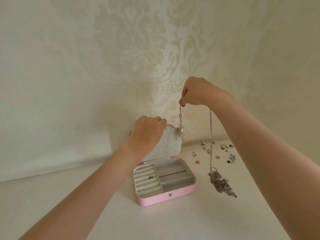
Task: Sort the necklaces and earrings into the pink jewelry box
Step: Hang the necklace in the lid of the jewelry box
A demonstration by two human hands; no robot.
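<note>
Pinching necklace [181, 130] aloft, right hand [194, 91]; left hand [147, 132] fingers grip box lid [170, 146]; earrings [216, 151] scattered right.

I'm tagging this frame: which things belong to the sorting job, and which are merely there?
Job:
- pink box, lid open
- necklace, pinched by the right hand
- left hand at the lid
- chain pile
- loose earrings
- small piece in the ring rolls

Merely there:
- white table
- wallpaper
</note>
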